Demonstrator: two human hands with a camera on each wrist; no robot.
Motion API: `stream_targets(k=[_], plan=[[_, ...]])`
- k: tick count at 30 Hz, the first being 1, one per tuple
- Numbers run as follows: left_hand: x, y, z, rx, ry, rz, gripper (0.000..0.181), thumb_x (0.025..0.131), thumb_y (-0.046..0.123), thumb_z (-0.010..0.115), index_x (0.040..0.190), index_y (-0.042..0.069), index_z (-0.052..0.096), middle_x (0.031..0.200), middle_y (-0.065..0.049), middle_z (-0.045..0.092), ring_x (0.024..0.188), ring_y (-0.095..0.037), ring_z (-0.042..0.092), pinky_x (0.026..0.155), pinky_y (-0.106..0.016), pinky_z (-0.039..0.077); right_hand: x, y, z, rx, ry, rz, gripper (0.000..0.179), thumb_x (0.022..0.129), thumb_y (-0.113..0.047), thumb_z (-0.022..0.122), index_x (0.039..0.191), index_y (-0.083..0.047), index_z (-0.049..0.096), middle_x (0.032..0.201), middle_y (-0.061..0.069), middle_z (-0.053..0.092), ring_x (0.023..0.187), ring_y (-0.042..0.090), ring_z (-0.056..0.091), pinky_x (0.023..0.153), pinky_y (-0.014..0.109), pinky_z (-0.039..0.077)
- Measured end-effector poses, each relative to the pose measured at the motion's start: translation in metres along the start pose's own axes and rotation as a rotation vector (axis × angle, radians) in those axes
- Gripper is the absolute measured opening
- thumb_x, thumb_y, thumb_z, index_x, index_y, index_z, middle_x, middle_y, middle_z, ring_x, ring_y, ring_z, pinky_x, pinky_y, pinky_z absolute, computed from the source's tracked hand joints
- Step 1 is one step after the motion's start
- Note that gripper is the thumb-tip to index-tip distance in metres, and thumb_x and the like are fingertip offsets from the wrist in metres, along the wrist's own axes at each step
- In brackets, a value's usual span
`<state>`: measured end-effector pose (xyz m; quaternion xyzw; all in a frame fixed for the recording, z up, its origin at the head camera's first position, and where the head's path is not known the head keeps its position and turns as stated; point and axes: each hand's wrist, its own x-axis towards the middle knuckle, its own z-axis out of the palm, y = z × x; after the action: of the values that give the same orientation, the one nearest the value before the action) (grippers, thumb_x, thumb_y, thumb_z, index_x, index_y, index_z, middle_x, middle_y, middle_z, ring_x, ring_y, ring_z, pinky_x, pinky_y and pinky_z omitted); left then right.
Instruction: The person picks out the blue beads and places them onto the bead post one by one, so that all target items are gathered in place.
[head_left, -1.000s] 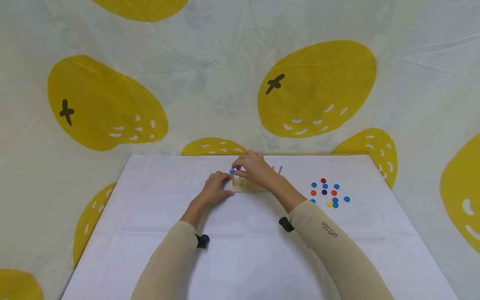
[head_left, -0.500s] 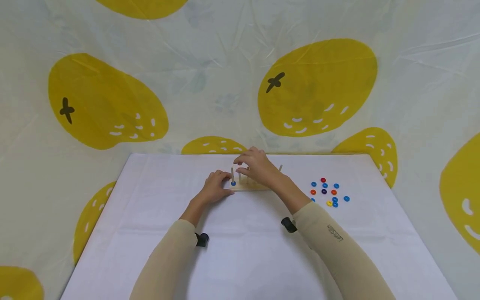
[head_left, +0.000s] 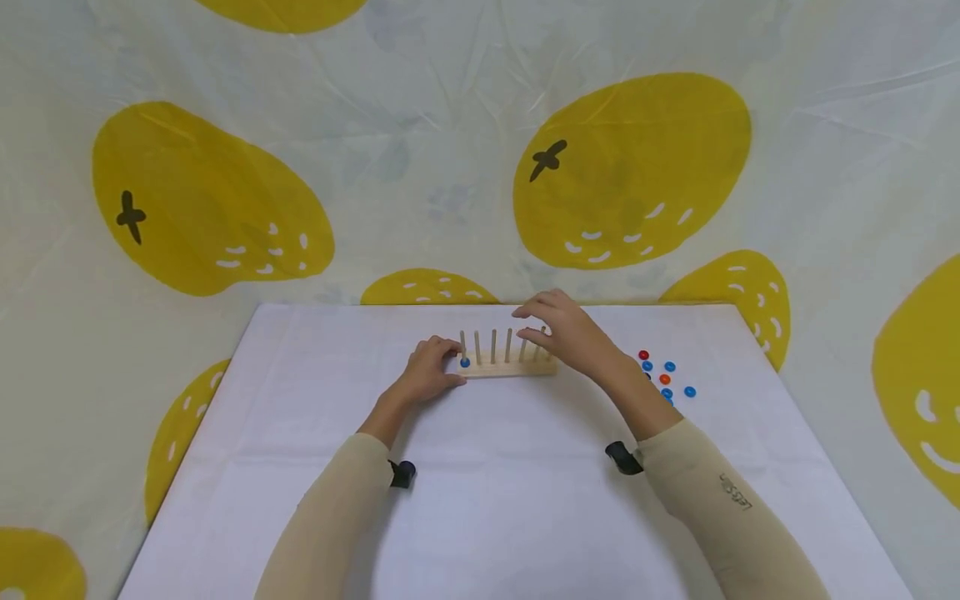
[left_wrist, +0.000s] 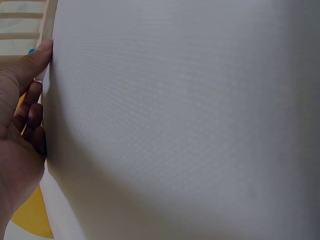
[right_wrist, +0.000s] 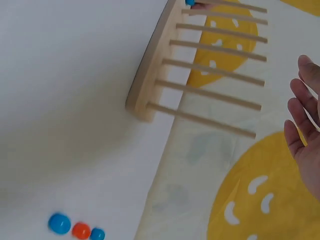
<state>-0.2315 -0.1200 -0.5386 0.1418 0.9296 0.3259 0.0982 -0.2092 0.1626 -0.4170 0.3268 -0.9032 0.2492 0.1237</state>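
Observation:
A wooden peg rack [head_left: 510,368] with a row of several upright pegs stands near the table's back edge. One blue bead [head_left: 465,362] sits at the foot of its leftmost peg. My left hand [head_left: 429,371] holds the rack's left end between thumb and fingers; in the left wrist view the thumb lies along the base's end. My right hand [head_left: 566,333] is raised over the rack's right end, fingers loosely spread. In the right wrist view, that hand [right_wrist: 307,110] is beyond the peg tips with nothing between its fingers.
Several loose beads lie on the white table [head_left: 510,500] right of the rack, among them a red bead [head_left: 643,355], an orange bead [head_left: 665,379] and a blue bead [head_left: 690,392]. Behind the table hangs a fruit-patterned cloth [head_left: 442,167].
The blue bead has left my right fingers and dropped down the leftmost peg to the base. My right hand has moved right, uncovering the other pegs. The left hand stays at the rack.

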Motion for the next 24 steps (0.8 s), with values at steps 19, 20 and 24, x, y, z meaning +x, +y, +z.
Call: stream_targets(k=[19, 20, 24], plan=[[-0.001, 0.003, -0.002, 0.012, -0.010, 0.008, 0.056, 0.085, 0.025, 0.087, 0.134, 0.013, 0.063, 0.132, -0.009, 0.060, 0.126, -0.029, 0.049, 0.113, -0.048, 0.037, -0.089, 0.047, -0.031, -0.047, 0.078, 0.098, 0.034, 0.082, -0.006, 0.086, 0.114, -0.004, 0.074, 0.109, 0.010, 0.075, 0.106, 0.031, 0.064, 0.092, 0.049, 0.054], [0.000, 0.003, -0.002, 0.013, -0.010, 0.008, 0.056, 0.085, 0.025, 0.087, 0.134, 0.013, 0.063, 0.132, -0.009, 0.059, 0.126, -0.029, 0.049, 0.113, -0.048, 0.037, -0.094, 0.050, -0.031, -0.047, 0.055, 0.130, 0.033, 0.083, -0.007, 0.085, 0.115, -0.005, 0.074, 0.109, 0.010, 0.075, 0.107, 0.030, 0.064, 0.093, 0.049, 0.054], [0.000, 0.002, -0.003, 0.015, -0.005, 0.011, 0.057, 0.085, 0.025, 0.087, 0.134, 0.013, 0.063, 0.131, -0.009, 0.060, 0.126, -0.029, 0.049, 0.113, -0.048, 0.037, -0.114, 0.058, -0.029, -0.032, -0.029, 0.245, 0.032, 0.088, -0.010, 0.082, 0.119, -0.007, 0.074, 0.112, 0.009, 0.075, 0.109, 0.029, 0.062, 0.093, 0.052, 0.055]])
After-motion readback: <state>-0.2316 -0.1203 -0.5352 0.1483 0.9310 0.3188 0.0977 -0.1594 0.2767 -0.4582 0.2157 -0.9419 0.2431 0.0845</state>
